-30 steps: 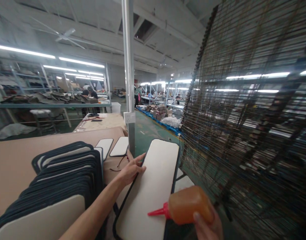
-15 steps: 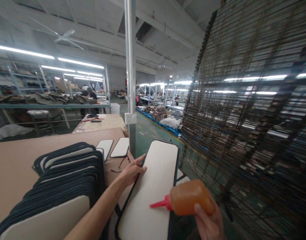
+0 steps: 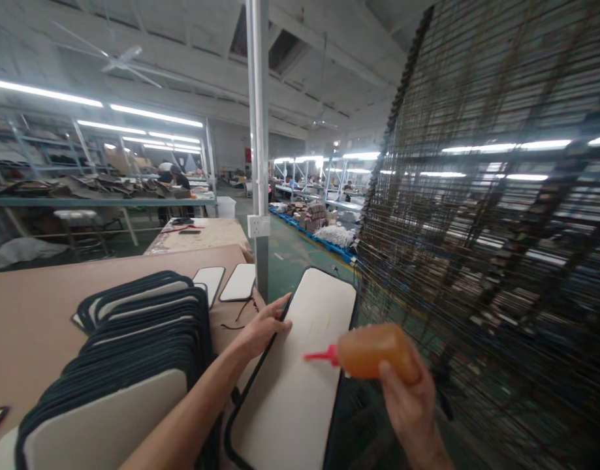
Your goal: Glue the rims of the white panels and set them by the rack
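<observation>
A long cream panel with a dark edge slants away from me in the middle of the view. My left hand grips its left edge, thumb on the cream face and the other fingers partly hidden at the edge. In my right hand is a bottle of amber liquid, lying nearly level, its red nozzle pointing left over the panel. Whether the nozzle tip touches the surface I cannot tell. A faint yellowish mark shows on the panel's upper part.
Many dark-edged panels stand in a row on the tan table at left. Two small panels lie beyond them. A post with a socket box rises behind the table. A wire rack fills the right side.
The bottle in my right hand has moved up and away along the panel. My left hand keeps its grip on the edge. The view has shifted slightly.
</observation>
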`<action>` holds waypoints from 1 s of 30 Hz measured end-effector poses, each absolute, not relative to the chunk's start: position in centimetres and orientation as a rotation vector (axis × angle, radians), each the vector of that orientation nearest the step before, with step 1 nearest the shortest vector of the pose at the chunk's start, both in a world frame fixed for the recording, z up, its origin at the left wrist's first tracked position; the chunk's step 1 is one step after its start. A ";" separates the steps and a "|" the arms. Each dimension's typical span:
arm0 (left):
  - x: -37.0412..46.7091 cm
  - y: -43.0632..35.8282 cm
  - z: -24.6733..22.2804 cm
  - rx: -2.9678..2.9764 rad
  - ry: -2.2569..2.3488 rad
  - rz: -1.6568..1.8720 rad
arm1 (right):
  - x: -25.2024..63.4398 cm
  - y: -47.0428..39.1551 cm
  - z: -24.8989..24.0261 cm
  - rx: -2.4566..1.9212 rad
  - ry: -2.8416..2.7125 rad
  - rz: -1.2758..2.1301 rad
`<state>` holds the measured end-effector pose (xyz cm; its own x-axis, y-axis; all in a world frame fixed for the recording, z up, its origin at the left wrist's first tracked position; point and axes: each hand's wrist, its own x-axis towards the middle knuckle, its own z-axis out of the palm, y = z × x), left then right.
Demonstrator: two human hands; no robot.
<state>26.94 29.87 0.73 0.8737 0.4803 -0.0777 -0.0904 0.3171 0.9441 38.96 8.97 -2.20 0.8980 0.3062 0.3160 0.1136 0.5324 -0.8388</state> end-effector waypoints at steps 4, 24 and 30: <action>26.6 28.9 1.3 1.159 0.373 0.371 | 42.2 9.1 0.1 -0.948 -0.423 0.050; 34.4 25.1 -1.9 1.030 0.718 0.505 | 43.7 0.3 -5.5 -0.794 -0.081 0.498; 38.9 26.0 -7.9 0.845 1.024 0.701 | 45.2 -5.0 -10.9 -0.632 0.288 0.723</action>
<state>38.92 25.97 -7.94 0.3644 0.8231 -0.4355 -0.1087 0.5020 0.8580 45.21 -5.01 -10.92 0.7219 0.5237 -0.4524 -0.6912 0.5765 -0.4357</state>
